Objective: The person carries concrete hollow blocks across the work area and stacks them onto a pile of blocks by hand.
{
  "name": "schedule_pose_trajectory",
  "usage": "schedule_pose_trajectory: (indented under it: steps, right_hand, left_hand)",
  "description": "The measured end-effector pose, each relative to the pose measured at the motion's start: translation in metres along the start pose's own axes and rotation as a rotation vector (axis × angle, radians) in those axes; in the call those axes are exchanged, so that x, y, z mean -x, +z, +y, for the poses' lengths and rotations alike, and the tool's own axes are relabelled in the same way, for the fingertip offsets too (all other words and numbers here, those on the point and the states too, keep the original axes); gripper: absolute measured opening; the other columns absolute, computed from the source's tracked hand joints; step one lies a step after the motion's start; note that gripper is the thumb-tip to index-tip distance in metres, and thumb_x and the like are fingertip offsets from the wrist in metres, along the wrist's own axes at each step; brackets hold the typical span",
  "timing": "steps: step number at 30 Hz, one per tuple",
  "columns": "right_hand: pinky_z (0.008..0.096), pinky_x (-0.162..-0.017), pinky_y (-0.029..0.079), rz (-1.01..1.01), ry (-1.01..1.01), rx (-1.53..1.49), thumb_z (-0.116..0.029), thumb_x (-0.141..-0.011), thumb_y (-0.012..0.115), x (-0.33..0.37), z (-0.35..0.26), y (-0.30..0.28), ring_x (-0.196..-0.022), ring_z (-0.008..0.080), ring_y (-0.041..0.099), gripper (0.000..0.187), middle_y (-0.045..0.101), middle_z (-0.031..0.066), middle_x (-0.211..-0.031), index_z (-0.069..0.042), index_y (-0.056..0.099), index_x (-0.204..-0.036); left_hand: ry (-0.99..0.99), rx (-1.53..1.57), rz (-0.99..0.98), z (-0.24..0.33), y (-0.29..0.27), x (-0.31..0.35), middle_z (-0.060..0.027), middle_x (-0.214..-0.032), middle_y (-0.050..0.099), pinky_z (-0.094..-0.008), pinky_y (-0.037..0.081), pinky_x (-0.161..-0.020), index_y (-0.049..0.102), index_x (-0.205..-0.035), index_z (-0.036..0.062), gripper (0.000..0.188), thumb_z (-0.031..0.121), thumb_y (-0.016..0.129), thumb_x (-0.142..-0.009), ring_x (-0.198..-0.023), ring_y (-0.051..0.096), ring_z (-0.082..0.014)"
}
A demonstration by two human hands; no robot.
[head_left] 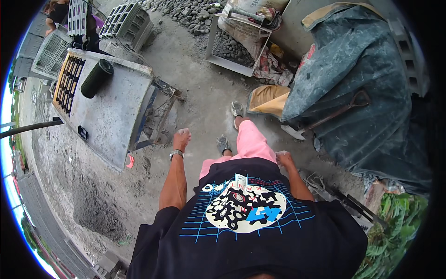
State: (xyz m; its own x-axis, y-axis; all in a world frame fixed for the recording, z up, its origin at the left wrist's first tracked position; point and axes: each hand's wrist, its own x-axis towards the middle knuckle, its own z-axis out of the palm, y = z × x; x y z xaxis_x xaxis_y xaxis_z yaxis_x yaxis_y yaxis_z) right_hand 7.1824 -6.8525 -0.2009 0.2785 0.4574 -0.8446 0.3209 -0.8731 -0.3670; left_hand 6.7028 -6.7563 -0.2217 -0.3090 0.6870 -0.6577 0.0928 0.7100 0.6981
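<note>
Here, looking down from the head view, I see both hands empty and hanging by my sides as I stand on the dusty concrete floor (204, 97). My left hand (181, 138) is curled into a loose fist with nothing in its grip; a metal wristwatch (176, 153) sits on that wrist. It is the hand nearest the grey block-making machine (111, 111), whose flat, cement-coated top tilts across the upper left of the picture, and it hangs just beside the machine's lower right corner without touching it. On that top lies a dark green cylinder (96, 77), next to a yellow mould grid (68, 79) at the far edge. My right hand (284, 158) is beside my pink shorts (253, 142); the fingers look loosely bent and hold nothing, though the hand is small and partly blurred. Well apart from it, to the right, a shovel (341, 110) rests on a big grey-blue tarpaulin (362, 69). Ahead of my feet there is a metal frame box (232, 46) filled with gravel, with sacks draped over it. A heap of dark sand (95, 209) lies lower left on the floor. Another person (58, 11) stands at the top left edge.
</note>
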Motion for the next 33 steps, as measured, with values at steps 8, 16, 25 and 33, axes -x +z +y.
schedule_pose_trajectory:
  steps: [8, 16, 25, 33]
  right_hand:
    - [0.0307, -0.045, 0.038, -0.052, 0.068, -0.055, -0.027, -0.077, 0.059, -0.135, -0.144, -0.012, -0.056, 0.0189, 0.06, 0.029, 0.064, 0.0098, -0.074, -0.001, 0.063, -0.09]
    - [0.0226, -0.047, 0.037, -0.004, -0.251, -0.244, -0.034, -0.08, 0.058, -0.217, -0.391, -0.066, -0.057, 0.0113, 0.057, 0.039, 0.062, 0.0074, -0.079, -0.002, 0.057, -0.102]
    - [0.0242, -0.047, 0.039, -0.039, -0.171, -0.284, -0.032, -0.081, 0.058, -0.269, -0.525, -0.037, -0.058, 0.0141, 0.059, 0.037, 0.063, 0.0088, -0.077, -0.002, 0.057, -0.103]
    - [0.0262, -0.043, 0.038, -0.22, -0.277, -0.032, -0.023, -0.082, 0.058, -0.318, -0.558, 0.026, -0.051, 0.0147, 0.056, 0.025, 0.059, 0.0078, -0.067, -0.002, 0.058, -0.094]
  left_hand:
    - [-0.026, -0.101, -0.069, 0.128, 0.066, -0.13, -0.0045, -0.071, 0.061, -0.0237, 0.043, -0.049, 0.062, -0.092, -0.0006, 0.031, 0.028, 0.054, -0.084, -0.057, 0.056, -0.0105]
    - [-0.165, 0.041, -0.171, 0.245, 0.053, -0.235, -0.006, -0.083, 0.063, -0.02, 0.041, -0.043, 0.056, -0.103, 0.006, 0.035, 0.035, 0.059, -0.083, -0.059, 0.058, -0.0098]
    - [-0.238, 0.202, 0.082, 0.314, -0.02, -0.364, -0.0057, -0.077, 0.061, -0.0231, 0.041, -0.042, 0.057, -0.099, 0.004, 0.034, 0.035, 0.058, -0.083, -0.057, 0.056, -0.0114]
    - [-0.429, 0.243, 0.119, 0.37, -0.083, -0.493, -0.01, -0.083, 0.063, -0.029, 0.043, -0.047, 0.057, -0.103, 0.0052, 0.038, 0.037, 0.057, -0.082, -0.061, 0.059, -0.016]
